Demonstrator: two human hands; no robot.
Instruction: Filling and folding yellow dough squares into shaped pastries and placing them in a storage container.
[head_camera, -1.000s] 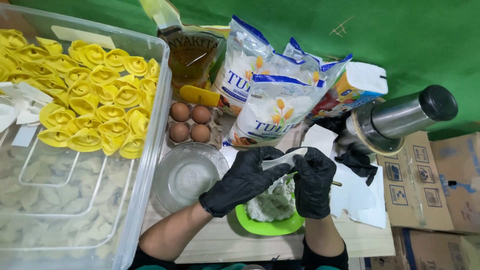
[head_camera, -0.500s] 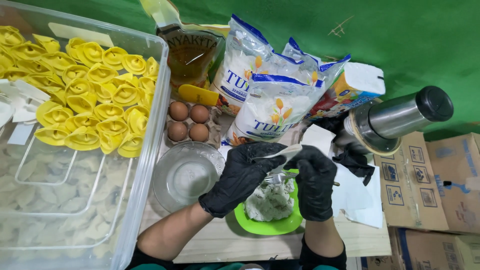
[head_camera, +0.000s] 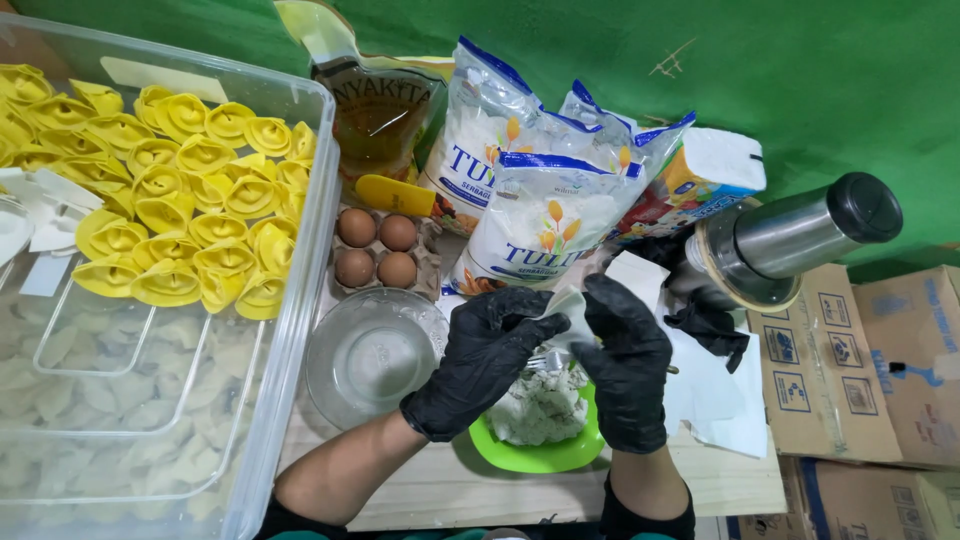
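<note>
Both gloved hands pinch a pale wrapper (head_camera: 568, 305): left hand (head_camera: 480, 360), right hand (head_camera: 625, 365) closed on it. I'd seal edges evenly (over the green bowl (head_camera: 545, 458)).

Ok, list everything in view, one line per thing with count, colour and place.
folded dumplings: many, yellow, upper tray of the clear tub
clear tub: one, transparent, far left
eggs: four, brown, in a carton behind the glass bowl
glass bowl: one, clear, left of the hands
oil pouch: one, amber with yellow cap, back centre
flour bags: two, white and blue, back centre
carton pack: one, white and yellow, right of the bags
steel cylinder: one, silver with black end, right
cardboard boxes: several, brown, far right
green plate: one, holds white filling, under the hands
fork: one, metal, over the plate
wrapper: one, white, between the hands
left hand: black glove, on the wrapper
right hand: black glove, on the wrapper
</note>
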